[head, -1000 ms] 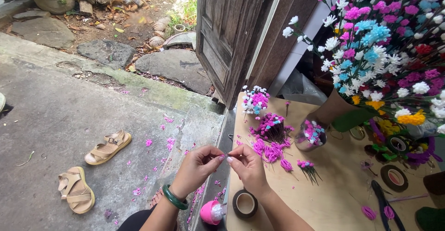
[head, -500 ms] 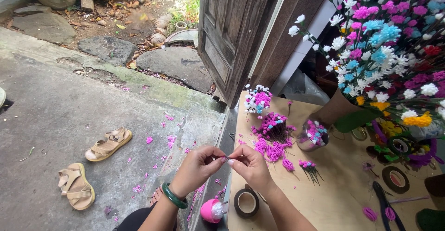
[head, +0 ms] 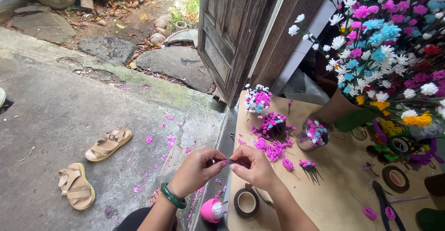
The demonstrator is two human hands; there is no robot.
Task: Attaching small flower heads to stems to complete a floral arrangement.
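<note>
Both our left hand (head: 197, 170) and right hand (head: 254, 166) pinch the thin flower stem (head: 229, 161) in a closed grip; we'd keep it taut above the tape roll (head: 246, 202).

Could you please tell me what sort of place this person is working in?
Probably a home doorstep used for craft-flower making: a weathered wooden door opens onto a concrete yard with tan sandals, beside a board of pink handmade flowers.

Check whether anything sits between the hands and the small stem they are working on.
Nothing visible does. The left hand and the right hand already pinch the small stem between their fingertips. The roll of tape lies below them on the board, not in between.
</note>
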